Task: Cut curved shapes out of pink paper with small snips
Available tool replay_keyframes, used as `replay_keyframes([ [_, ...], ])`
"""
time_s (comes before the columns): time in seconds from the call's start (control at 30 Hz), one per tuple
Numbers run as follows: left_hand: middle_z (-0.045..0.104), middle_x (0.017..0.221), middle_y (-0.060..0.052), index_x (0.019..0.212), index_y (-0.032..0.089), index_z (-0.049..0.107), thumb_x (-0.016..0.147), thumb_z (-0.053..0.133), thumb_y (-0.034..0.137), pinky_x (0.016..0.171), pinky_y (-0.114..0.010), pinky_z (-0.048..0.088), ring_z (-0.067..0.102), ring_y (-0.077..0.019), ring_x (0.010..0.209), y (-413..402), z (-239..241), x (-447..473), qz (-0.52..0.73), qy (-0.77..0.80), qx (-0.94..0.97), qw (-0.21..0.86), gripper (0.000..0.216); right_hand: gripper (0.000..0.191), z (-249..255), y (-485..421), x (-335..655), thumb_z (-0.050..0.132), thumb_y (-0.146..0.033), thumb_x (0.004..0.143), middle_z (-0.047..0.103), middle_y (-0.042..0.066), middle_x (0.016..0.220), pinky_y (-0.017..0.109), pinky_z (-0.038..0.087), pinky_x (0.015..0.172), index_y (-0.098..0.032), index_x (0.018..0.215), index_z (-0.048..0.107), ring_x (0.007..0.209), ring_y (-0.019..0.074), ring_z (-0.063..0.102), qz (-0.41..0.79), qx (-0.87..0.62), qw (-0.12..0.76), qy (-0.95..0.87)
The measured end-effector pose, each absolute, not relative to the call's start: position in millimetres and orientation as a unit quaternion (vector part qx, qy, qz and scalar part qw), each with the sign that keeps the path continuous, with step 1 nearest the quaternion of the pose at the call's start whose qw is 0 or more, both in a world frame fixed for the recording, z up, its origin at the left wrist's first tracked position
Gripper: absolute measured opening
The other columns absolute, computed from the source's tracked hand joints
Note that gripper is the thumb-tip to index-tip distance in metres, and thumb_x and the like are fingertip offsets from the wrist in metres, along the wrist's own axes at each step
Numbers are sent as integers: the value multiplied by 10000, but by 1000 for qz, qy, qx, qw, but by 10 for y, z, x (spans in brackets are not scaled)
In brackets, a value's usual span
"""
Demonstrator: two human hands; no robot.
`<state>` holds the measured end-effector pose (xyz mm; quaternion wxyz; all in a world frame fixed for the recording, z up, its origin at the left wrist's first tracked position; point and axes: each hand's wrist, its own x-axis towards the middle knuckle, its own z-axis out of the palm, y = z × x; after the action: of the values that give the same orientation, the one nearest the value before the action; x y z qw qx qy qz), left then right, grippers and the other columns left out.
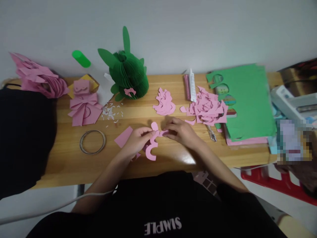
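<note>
The bare left hand (137, 139) and bare right hand (180, 132) met midway, fingertips pinched shut and nearly touching. The left forearm (106, 178) and right forearm (218, 169) angled inward; the right thumb seemed tucked under, though blurred.

Your two hands meet on a pink paper cut-out at the desk's near edge

Your left hand (135, 138) and right hand (180, 131) pinch the pink cut-out (154, 141) between them above the wooden desk (74, 165); a pink rectangle (123, 136) lies just left of your left hand, a tape ring (92, 141) further left, pink scraps (207, 107) and green paper sheets (250, 99) to your right, a green paper figure (127, 74) behind
</note>
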<state>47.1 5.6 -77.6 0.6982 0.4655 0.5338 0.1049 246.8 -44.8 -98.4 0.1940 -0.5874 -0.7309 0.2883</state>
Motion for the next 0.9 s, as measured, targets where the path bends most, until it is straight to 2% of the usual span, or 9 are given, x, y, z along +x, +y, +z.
replay_keyframes([
  [0.3,715,716,-49,878,149,690,783,663,366,451,-208,418,615,-134,548,32,-774,500,110,537,459,699,238,74,-1071,-459,2491,691,-244,857,651,74,958,307,485,742,-201,907,723,870,210,631,286,-566,250,-731],
  [0.5,736,744,-53,904,153,710,759,700,378,453,-196,423,634,-129,563,54,-825,484,108,538,423,721,268,174,-1104,-462,2485,693,-255,858,664,86,1012,324,498,782,-206,1024,706,933,226,636,272,-561,270,-734],
  [0.57,737,734,-45,905,152,714,759,704,379,467,-192,425,637,-127,570,49,-822,487,105,536,416,727,270,149,-1108,-461,2482,687,-250,862,659,86,988,324,496,775,-199,1000,709,925,227,635,272,-555,275,-737],
  [0.73,727,682,-48,921,144,711,758,699,388,431,-184,390,613,-121,522,37,-784,510,95,538,419,725,294,46,-1030,-462,2518,673,-194,858,652,65,885,302,479,713,-186,819,698,834,202,631,311,-560,277,-716],
  [0.9,732,694,-48,849,162,703,741,706,361,467,-198,454,657,-142,568,93,-654,512,106,543,439,708,227,70,-731,-487,2632,644,-201,868,697,26,767,267,473,636,-176,817,685,675,148,628,380,-580,300,-655],
])
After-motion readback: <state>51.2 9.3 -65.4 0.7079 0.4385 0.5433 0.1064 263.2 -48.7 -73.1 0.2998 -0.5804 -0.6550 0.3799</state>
